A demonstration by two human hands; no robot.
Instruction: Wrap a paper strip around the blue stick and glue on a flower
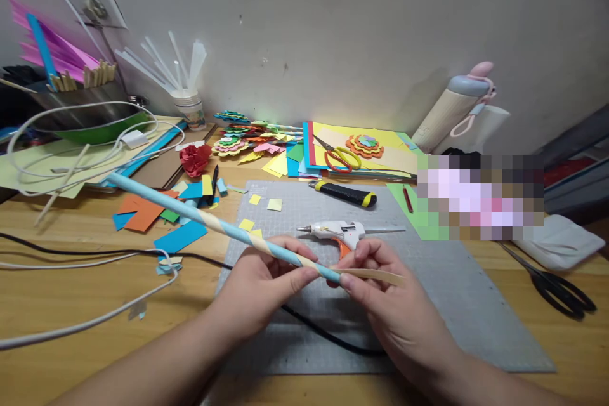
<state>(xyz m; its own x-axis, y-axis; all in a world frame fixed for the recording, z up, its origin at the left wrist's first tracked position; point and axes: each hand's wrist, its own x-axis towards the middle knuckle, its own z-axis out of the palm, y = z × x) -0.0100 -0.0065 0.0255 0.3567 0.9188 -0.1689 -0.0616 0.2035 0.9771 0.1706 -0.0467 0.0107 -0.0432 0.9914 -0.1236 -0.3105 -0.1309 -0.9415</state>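
A long light-blue paper tube (176, 205) slants across the view above the cutting mat, its far end up at the left. Around its lower half spirals a cream paper strip (380, 275), whose loose tail sticks out to the right. My left hand (266, 273) is closed round the tube from below, with the thumb pressing near the last turn. At the tube's near end, my right hand (380, 292) pinches the tip together with the strip. Just behind the hands a white glue gun (335, 231) with an orange trigger lies on the grey cutting mat (457, 304).
A utility knife (345, 193) rests on the mat's back edge. Black scissors (556, 288) lie at the right. Coloured paper scraps (181, 238) and cables (95, 323) spread over the left. Paper flowers (233, 146), a cup of glue sticks (190, 108) and a bottle (447, 114) stand along the wall.
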